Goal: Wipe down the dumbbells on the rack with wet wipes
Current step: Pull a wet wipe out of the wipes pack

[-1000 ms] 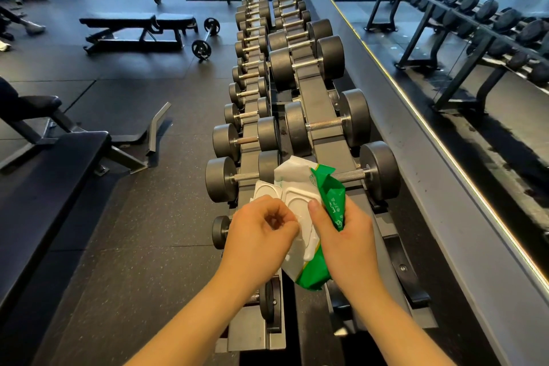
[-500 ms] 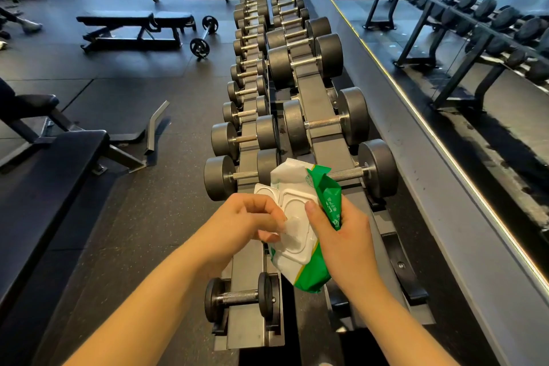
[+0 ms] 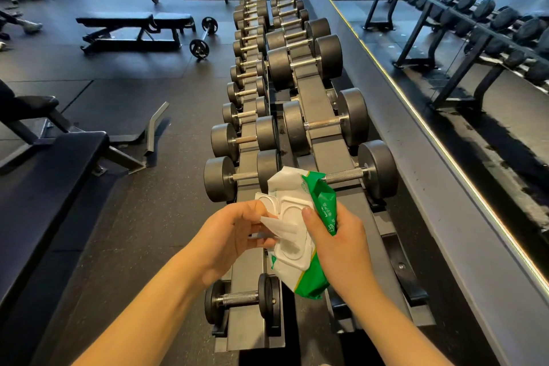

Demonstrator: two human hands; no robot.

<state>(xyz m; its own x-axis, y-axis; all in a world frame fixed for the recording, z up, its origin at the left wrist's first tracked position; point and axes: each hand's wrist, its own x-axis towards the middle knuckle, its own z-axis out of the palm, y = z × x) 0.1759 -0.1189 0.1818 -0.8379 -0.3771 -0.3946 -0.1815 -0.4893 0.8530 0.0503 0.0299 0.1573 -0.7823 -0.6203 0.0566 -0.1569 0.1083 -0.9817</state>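
Green pack (image 3: 297, 249), one, right hand (image 3: 341, 244); white wipe (image 3: 276, 224), one, left hand (image 3: 234, 235)

A gym: long rack (image 3: 326, 153) of dumbbells (image 3: 325, 122) running to 12 o'clock, benches (image 3: 133, 21) & barbell (image 3: 205, 35) at 10-11, wall mirror (image 3: 445, 47) at 2, rubber floor (image 3: 133, 232).
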